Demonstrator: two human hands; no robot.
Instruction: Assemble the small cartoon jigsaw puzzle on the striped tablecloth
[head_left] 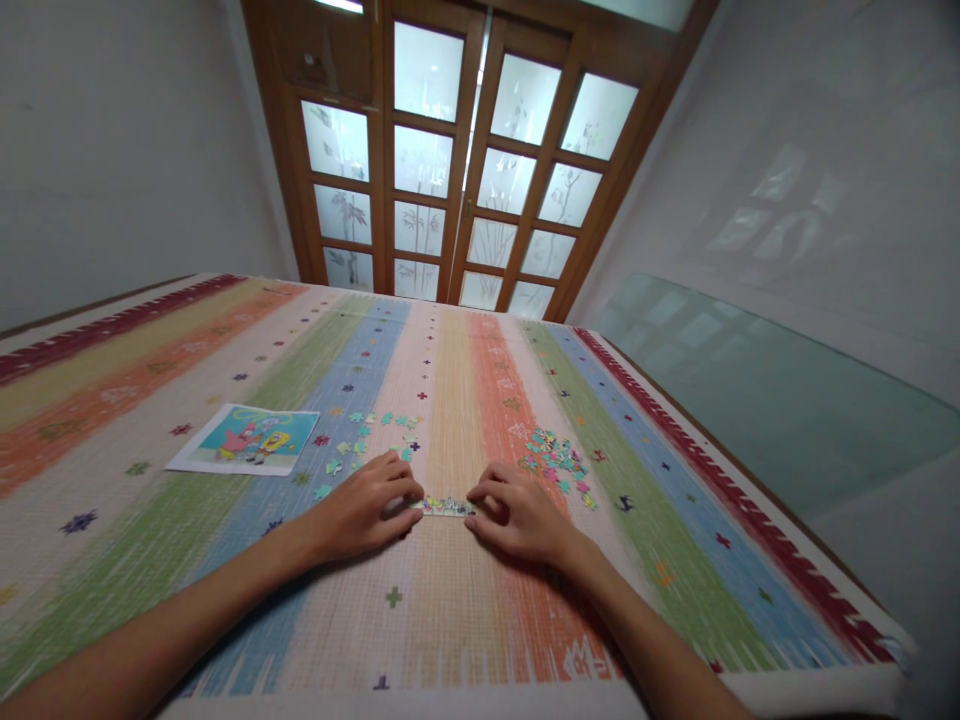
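A: Where is the light coming from?

B: Mostly through the frosted glass door [457,170] at the back; its panes glow pale, nearly washed out. The room itself is rather dim.

A: Any shadows or glare?

B: Soft shadows lie under the forearms on the striped mat [450,600]. A faint window reflection shows on the right wall.

A: Distortion?

B: Strong wide-angle bending; edges stretch and soften.

I cannot make out the prints on the loose puzzle pieces [556,458]; they are too small. My left hand [364,512] and right hand [517,515] cover both ends of the joined strip [448,507], so each grip is hidden. Both forearms and the counter [450,620] run off the near edge.
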